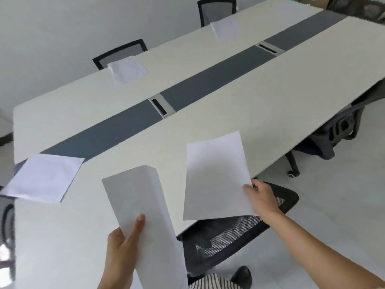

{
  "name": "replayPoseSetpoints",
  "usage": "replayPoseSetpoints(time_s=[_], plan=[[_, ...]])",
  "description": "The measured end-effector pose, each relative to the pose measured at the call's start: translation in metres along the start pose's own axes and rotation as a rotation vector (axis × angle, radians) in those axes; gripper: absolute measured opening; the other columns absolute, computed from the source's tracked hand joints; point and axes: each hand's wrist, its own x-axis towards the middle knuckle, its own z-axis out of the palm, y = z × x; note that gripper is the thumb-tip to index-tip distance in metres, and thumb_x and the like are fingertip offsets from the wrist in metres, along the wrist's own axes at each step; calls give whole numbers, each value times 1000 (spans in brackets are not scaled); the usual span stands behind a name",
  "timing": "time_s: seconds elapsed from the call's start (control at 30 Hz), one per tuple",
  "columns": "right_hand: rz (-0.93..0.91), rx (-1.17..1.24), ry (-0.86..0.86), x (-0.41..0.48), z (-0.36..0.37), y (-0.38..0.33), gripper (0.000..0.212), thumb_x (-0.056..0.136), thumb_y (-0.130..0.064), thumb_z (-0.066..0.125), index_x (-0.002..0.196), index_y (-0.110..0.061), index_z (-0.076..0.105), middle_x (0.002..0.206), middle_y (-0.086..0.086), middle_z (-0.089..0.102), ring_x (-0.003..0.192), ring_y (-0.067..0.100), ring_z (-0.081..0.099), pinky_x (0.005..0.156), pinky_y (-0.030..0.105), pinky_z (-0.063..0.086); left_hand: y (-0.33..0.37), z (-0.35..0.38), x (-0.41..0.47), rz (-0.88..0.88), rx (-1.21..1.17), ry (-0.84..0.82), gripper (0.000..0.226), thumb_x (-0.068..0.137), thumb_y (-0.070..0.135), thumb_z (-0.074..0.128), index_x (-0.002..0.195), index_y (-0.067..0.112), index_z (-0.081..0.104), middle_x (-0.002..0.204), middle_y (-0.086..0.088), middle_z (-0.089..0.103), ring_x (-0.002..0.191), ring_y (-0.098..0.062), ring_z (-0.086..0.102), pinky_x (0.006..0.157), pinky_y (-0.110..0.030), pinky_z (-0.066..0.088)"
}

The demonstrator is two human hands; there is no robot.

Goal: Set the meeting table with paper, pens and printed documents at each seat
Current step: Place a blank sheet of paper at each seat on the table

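Observation:
My left hand (pixel 123 245) grips a bent stack of white paper (pixel 143 209) from below, thumb across its face, above the near table edge. My right hand (pixel 260 197) pinches the right edge of a white sheet (pixel 214 178) that lies over the table's near edge in front of a black mesh chair (pixel 233 234). Other paper sets lie on the long white table (pixel 270 97): one at the left end (pixel 43 177), one on the far side in front of a chair (pixel 127 68), and another further along that side (pixel 225 28).
A dark grey strip (pixel 208 80) with two cable hatches (pixel 161 105) (pixel 269 47) runs down the table's middle. Black chairs stand at the far side (pixel 118 53) (pixel 216 9), at the right (pixel 337 130) and at the left end (pixel 7 226). No pens are in view.

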Motion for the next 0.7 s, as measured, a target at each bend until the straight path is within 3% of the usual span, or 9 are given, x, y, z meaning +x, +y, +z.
replayPoseSetpoints(time_s=[0.07,0.2,0.33,0.47,0.57,0.7], plan=[[21,-74,-51,30,20,-2,13,89,-10,52,85,-7,63,77,4,62,67,19,54,61,31,41,-4,-11,7,-13,-10,81,28,89,23,62,85,-3,71,80,-15,76,75,-33,72,69,-39,55],[103,-202,-88,65,49,3,20,86,-6,51,99,-6,67,95,9,69,86,28,66,79,40,57,1,-23,24,-32,-25,110,26,90,21,61,82,-2,70,73,-10,76,65,-25,72,61,-34,54],[167,-322,-115,81,65,4,20,88,-7,53,105,-7,65,97,7,68,85,25,64,79,38,56,12,-22,45,-37,-66,62,24,91,21,60,85,0,70,76,-10,77,66,-24,74,61,-35,55],[187,-429,-131,81,63,5,30,89,-15,56,118,-10,59,102,2,64,91,22,62,75,33,53,20,-16,68,-31,-62,-40,25,90,21,61,87,-2,72,82,-16,76,76,-32,73,68,-40,57],[148,-536,-79,71,53,3,40,92,-21,55,131,-13,52,120,5,62,103,22,60,83,34,50,29,-2,81,-30,-22,-150,27,90,22,61,87,-2,72,85,-17,76,79,-32,73,67,-40,58],[74,-331,-31,45,35,-3,30,93,-24,59,121,-14,61,116,0,64,103,15,59,85,29,47,50,33,80,-22,14,-350,31,83,27,64,87,-3,72,88,-22,74,81,-34,72,73,-43,56]])
